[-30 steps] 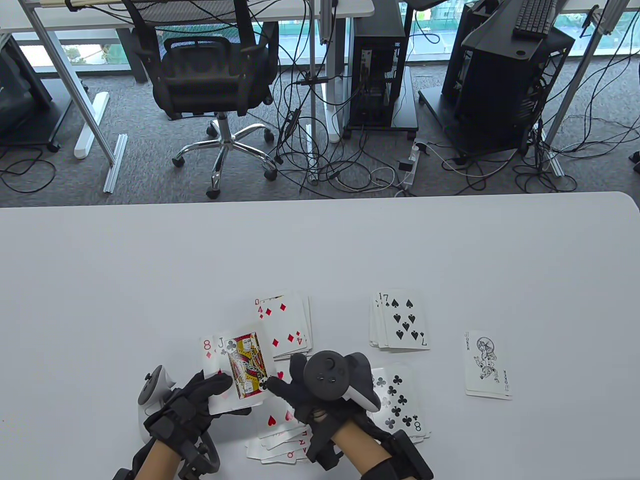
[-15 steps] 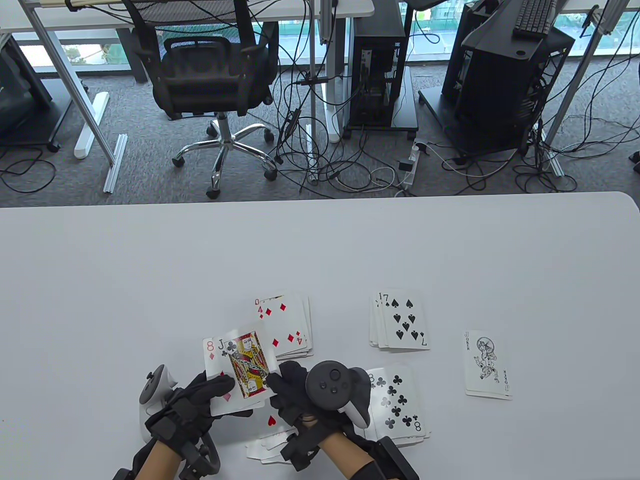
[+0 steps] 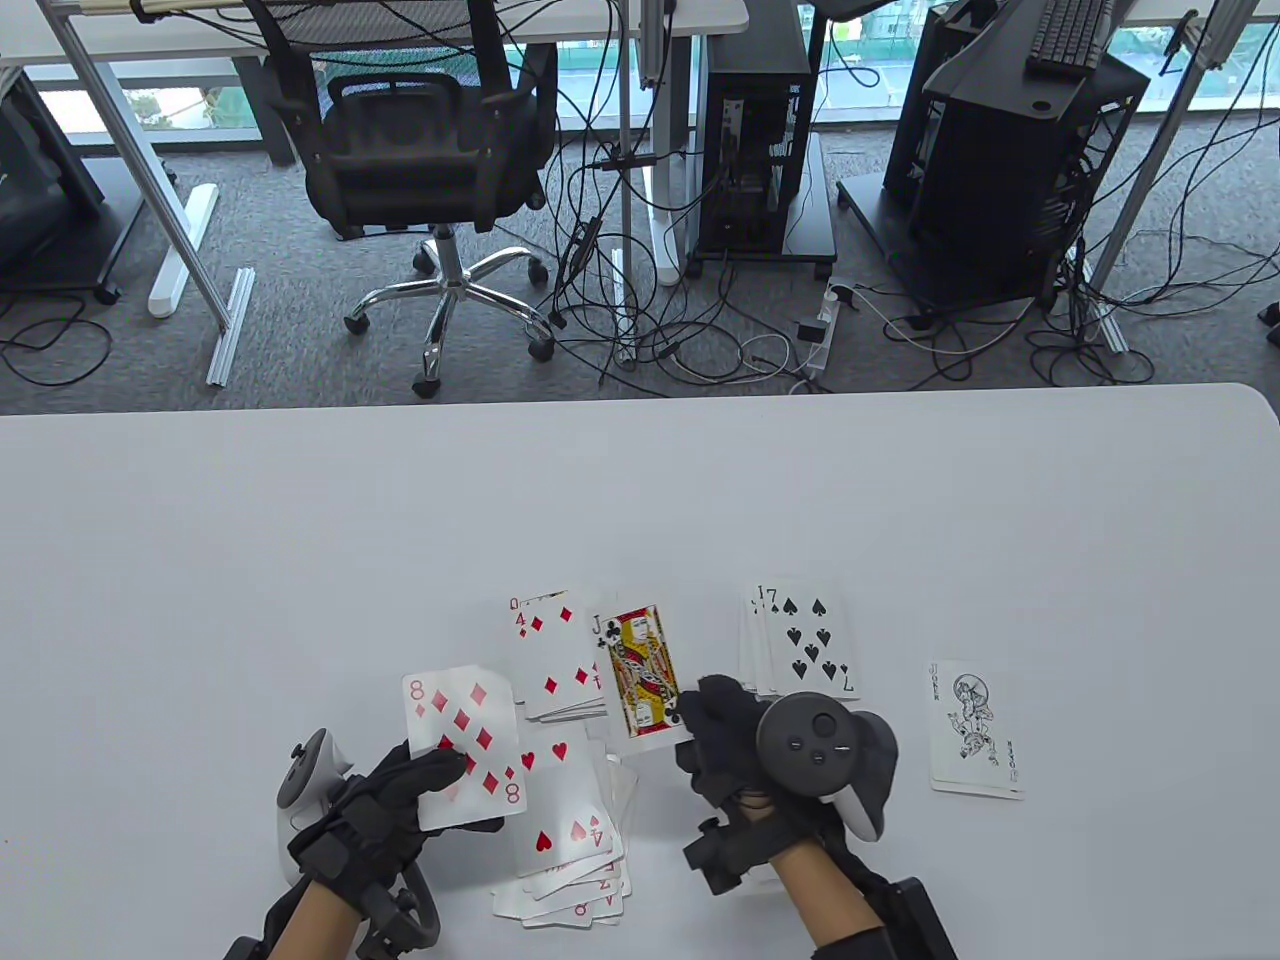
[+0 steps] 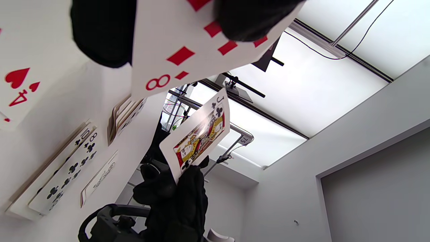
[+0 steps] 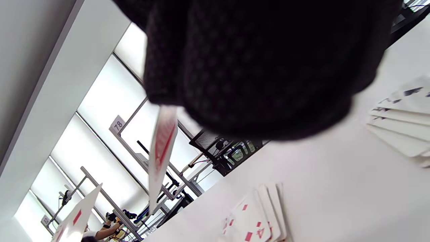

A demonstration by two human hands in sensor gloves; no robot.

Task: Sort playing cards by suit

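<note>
table (image 3: 300, 520): matte pale grey top, smooth, rounded far right corner
gloves: black knit fabric, rigid black straps at the wrists, grey and white tracker on the back of each hand
jack of clubs (image 3: 643, 672): glossy flat rectangle, yellow/red/black court figure, held off the table between the diamonds and spades piles; glare on its face in the left wrist view (image 4: 198, 134)
right hand (image 3: 735, 745): fingertips pinch the jack's lower right corner
left hand (image 3: 400, 800): thumb over the face of the 8 of diamonds (image 3: 465, 745), gripping it, lifted near the heart cards
diamonds pile (image 3: 565, 650): 4 on top, slightly fanned
spades pile (image 3: 800, 640): 7 on top
hearts pile (image 3: 565, 845): 4 on top, loose, messy
joker (image 3: 975, 728): black line art, alone at right, lying flat
</note>
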